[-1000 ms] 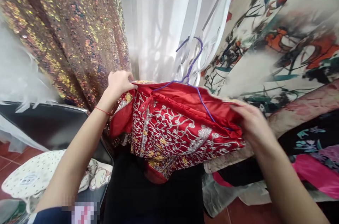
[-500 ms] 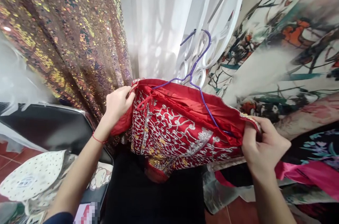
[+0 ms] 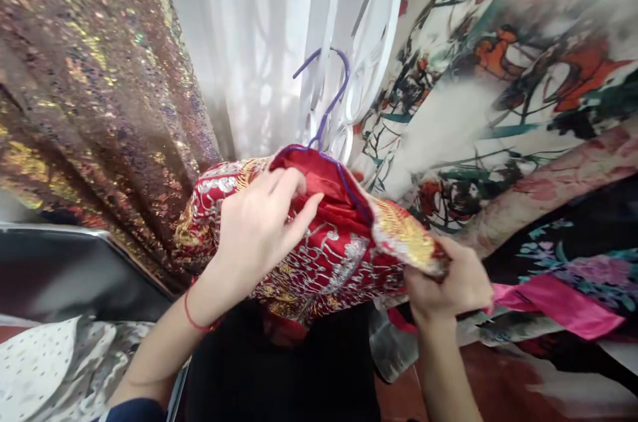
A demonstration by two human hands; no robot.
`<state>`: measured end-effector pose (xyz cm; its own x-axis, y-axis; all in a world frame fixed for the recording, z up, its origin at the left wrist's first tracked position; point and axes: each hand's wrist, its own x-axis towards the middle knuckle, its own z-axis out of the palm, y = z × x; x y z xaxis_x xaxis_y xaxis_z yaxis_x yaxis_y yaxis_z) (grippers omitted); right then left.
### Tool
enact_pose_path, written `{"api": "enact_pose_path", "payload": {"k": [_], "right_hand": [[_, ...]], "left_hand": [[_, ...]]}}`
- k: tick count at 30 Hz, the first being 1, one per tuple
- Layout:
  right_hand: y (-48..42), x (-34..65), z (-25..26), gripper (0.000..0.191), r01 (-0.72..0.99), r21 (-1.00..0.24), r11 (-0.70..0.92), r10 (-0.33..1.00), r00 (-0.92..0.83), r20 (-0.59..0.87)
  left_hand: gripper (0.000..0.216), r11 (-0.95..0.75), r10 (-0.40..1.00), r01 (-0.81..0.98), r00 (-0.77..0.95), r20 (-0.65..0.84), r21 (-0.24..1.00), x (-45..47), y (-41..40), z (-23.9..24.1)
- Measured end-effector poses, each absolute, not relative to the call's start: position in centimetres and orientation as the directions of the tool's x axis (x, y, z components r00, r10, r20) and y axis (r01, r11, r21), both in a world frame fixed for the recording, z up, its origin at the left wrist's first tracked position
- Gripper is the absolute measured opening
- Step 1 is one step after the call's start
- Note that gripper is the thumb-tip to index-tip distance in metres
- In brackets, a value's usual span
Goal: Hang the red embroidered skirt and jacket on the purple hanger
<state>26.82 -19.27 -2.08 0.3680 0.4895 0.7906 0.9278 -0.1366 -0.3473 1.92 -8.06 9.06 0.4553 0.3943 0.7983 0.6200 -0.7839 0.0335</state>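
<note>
Here's the red garment [image 3: 343,266], right in the middle, its silver and gold embroidery facing up and its mouth gaping to show red lining. Through that opening runs a purple hanger [image 3: 333,103], arms inside the cloth, hook up top passing behind a bar of the white frame [image 3: 366,70].

Right hand [image 3: 448,282]: firmly closed, fingers and thumb clamped on the gold-and-silver edge at the garment's right end. Left hand [image 3: 264,226]: half open over the near side of the mouth, fingers bent, thumb standing apart from them, lining showing in the gap; whether the fingertips touch the cloth, I can't tell. A red cord [image 3: 192,309] circles that wrist.

Below the garment, black clothing [image 3: 279,375]. Out left, a black chair [image 3: 64,276], with a dotted white cloth item [image 3: 40,365] near it, and a sequinned curtain [image 3: 119,70] behind. Centre back, a white curtain [image 3: 234,30]. Over to the right, floral fabric [image 3: 538,76] fills the background, and just beyond the right hand lies a bright pink strip [image 3: 568,306] against black flowered cloth [image 3: 593,262].
</note>
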Motion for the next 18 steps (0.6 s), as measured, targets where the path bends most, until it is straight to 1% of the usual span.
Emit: {"api": "enact_pose_path", "payload": {"k": [2,3,5,7,9,12,15,18], "right_hand": [[-19.3,26.5,-3.4,0.027,0.937,-0.304,-0.171,0.360,0.347,0.866],[-19.2,26.4,-3.8,0.024,0.938,-0.295,-0.180,0.322,0.340,0.884],[-18.6,26.3,-4.2,0.021,0.930,-0.314,-0.191,0.312,0.361,0.879],[-17.9,26.5,-4.3,0.019,0.911,-0.358,-0.207,0.319,0.409,0.855],[-17.4,26.9,-4.2,0.018,0.894,-0.400,-0.202,0.314,0.445,0.839],[-17.5,27.6,-4.4,0.017,0.879,-0.442,-0.177,0.274,0.476,0.836],[-18.3,28.4,-5.3,0.015,0.880,-0.441,-0.178,0.283,0.475,0.833],[-19.1,28.9,-6.7,0.016,0.897,-0.407,-0.170,0.320,0.441,0.839]], "left_hand": [[0.013,-0.817,0.254,0.572,0.475,0.843,-0.076,3.3,-6.2,9.0],[0.013,-0.835,0.190,0.533,0.513,0.837,-0.137,3.9,-5.2,9.1],[0.011,-0.871,0.100,0.434,0.615,0.782,-0.230,5.0,-3.3,9.3],[0.012,-0.903,0.042,0.330,0.704,0.709,-0.275,5.9,-1.6,9.4],[0.016,-0.921,0.011,0.266,0.746,0.666,-0.284,6.7,-0.4,9.3],[0.023,-0.927,0.045,0.281,0.739,0.672,-0.248,7.4,0.2,9.5],[0.030,-0.928,0.105,0.313,0.739,0.666,-0.201,7.7,-0.1,10.3],[0.030,-0.943,0.101,0.272,0.783,0.614,-0.192,7.9,-0.3,11.1]]}}
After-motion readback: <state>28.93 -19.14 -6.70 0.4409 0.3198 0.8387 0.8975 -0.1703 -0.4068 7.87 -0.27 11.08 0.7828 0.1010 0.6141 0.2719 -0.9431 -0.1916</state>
